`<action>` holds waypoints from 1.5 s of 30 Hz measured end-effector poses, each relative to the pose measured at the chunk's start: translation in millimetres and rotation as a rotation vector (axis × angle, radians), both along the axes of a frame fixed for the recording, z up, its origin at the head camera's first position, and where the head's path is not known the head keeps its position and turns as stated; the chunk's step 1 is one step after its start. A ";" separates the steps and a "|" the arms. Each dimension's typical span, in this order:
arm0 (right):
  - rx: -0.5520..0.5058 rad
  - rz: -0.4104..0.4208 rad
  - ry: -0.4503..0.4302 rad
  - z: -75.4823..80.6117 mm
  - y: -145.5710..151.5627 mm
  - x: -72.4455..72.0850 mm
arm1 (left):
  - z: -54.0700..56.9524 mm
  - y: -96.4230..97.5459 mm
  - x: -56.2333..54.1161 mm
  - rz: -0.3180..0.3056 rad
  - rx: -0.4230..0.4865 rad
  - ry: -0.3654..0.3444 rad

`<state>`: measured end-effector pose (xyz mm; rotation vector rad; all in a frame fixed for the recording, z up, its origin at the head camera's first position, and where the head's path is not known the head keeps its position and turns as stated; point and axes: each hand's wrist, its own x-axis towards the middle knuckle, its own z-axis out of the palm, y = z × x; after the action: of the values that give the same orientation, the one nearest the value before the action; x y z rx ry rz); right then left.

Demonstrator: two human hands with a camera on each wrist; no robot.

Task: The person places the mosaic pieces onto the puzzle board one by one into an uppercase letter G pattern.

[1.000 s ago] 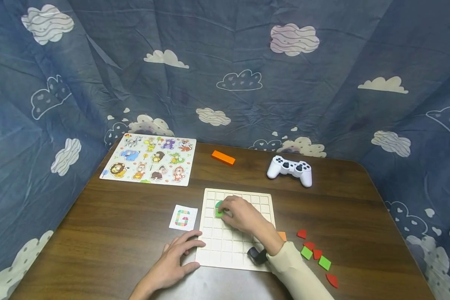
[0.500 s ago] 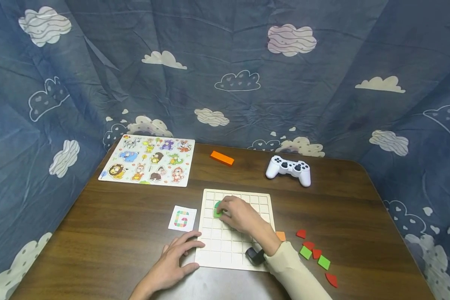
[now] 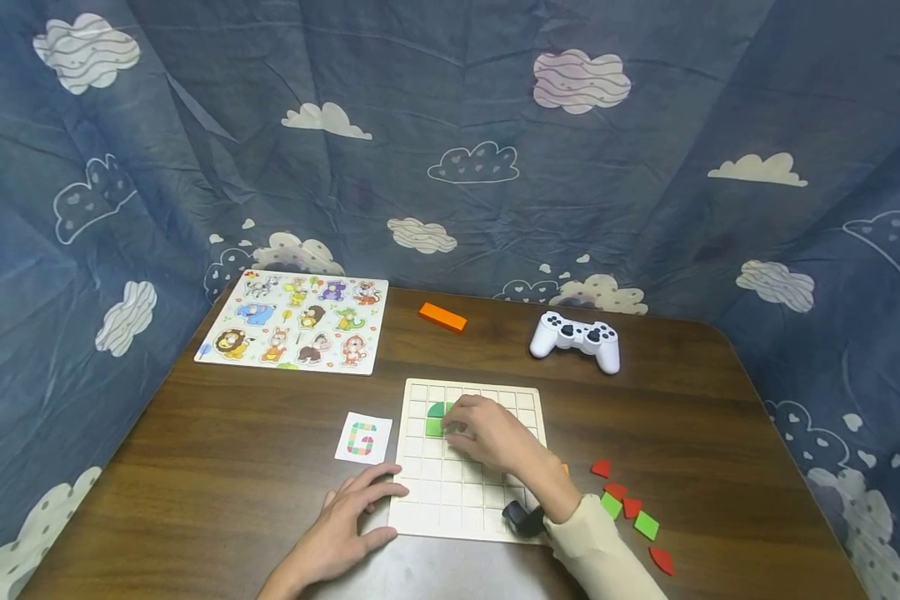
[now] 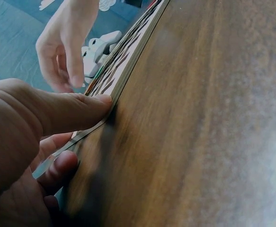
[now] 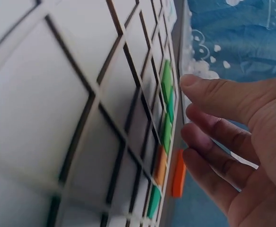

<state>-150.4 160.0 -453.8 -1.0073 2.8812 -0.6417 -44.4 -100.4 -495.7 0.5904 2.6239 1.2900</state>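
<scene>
A pale wooden grid board lies in front of me. On its upper left cells sit a dark green quarter-round tile and a light green square tile. My right hand hovers over these cells, fingers loosely bent with nothing between them in the right wrist view. That view also shows an orange tile and a teal tile in the same row, hidden behind the hand from the head. My left hand rests at the board's lower left edge, thumb touching its corner.
Left of the board lies a pattern card. Several loose tiles, among them a green square and a red quarter-round, are scattered at right. Farther back are an animal puzzle, an orange block and a white game controller.
My right hand has drawn slightly right, off the green tiles, and its fingers have let go, uncovering more of them. The left hand stays at the board's edge.
</scene>
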 end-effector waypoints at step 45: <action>-0.114 -0.202 -0.179 -16.3 149.7 49.6 | -3.6 0.6 -0.7 0.004 0.008 -0.012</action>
<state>-100.8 309.6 -470.1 -0.6337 2.8357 -0.8687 -45.0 -99.8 -499.4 0.5774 2.6129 1.3019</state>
